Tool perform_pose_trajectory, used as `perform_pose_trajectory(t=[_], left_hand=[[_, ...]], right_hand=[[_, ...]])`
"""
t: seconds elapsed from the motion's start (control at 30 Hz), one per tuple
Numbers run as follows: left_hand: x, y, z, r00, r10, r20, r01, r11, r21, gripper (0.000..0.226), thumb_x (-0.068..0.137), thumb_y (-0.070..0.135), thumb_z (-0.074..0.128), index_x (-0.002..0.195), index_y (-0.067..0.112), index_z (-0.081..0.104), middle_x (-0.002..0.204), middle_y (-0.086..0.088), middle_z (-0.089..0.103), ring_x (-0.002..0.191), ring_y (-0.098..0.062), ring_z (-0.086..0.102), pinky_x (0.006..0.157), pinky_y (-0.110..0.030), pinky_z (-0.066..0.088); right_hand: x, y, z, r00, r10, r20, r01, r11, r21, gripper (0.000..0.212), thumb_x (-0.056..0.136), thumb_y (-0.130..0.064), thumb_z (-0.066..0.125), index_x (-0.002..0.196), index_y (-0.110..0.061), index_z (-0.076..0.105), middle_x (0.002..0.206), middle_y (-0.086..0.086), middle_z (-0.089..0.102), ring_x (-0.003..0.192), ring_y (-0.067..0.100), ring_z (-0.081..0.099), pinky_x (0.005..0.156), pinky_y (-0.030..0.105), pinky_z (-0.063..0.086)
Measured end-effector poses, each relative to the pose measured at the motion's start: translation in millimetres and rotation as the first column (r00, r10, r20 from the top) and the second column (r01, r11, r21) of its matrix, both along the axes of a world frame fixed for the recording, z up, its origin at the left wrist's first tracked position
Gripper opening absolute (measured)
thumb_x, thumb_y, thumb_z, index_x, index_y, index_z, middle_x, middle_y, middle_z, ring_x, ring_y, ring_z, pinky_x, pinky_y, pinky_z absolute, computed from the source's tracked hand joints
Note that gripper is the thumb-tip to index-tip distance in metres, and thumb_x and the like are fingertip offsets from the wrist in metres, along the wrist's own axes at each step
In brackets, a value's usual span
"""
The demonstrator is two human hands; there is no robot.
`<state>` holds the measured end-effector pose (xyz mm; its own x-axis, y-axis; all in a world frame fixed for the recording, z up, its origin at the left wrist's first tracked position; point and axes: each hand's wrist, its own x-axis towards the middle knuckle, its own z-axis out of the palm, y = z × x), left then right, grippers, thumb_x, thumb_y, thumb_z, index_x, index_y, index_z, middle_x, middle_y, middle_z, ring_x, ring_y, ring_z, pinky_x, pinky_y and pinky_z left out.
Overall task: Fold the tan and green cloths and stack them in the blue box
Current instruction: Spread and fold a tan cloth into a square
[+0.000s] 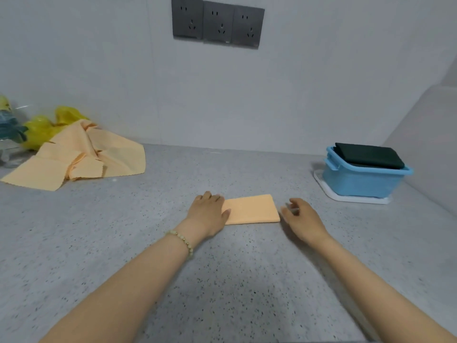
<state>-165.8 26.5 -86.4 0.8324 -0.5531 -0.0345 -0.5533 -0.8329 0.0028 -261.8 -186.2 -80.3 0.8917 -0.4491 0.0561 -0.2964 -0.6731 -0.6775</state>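
A folded tan cloth [251, 209] lies flat on the grey speckled counter in front of me. My left hand [207, 211] rests flat on its left end, fingers straight. Just off the cloth's right edge hovers my right hand [300, 216], fingers loosely curled and holding nothing. At the right stands the blue box [358, 180], with a folded dark green cloth [368, 155] lying on top of its contents. A loose heap of unfolded tan cloths [81, 154] sits at the back left.
The box stands on a white tray [346, 198] near the right wall. Yellow plastic bags [44, 127] and a clear plastic item [10, 142] lie behind the cloth heap. Wall sockets [217, 23] are mounted above the counter.
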Motion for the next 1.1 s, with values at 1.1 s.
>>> perform_pose_trajectory(t=[1.1], left_hand=[[-21.2, -178.1, 97.0, 0.586, -0.549, -0.596, -0.791, -0.226, -0.569, 0.020, 0.099, 0.027, 0.049, 0.112, 0.012, 0.054, 0.100, -0.010, 0.064, 0.078, -0.019, 0.060, 0.069, -0.031, 0.050]], right_hand=[[-44.7, -58.3, 65.4, 0.987, -0.101, 0.124, -0.072, 0.411, 0.909, 0.026, 0.079, -0.009, 0.072, 0.103, -0.006, 0.064, 0.085, 0.007, 0.072, 0.070, 0.011, 0.067, 0.062, 0.022, 0.057]])
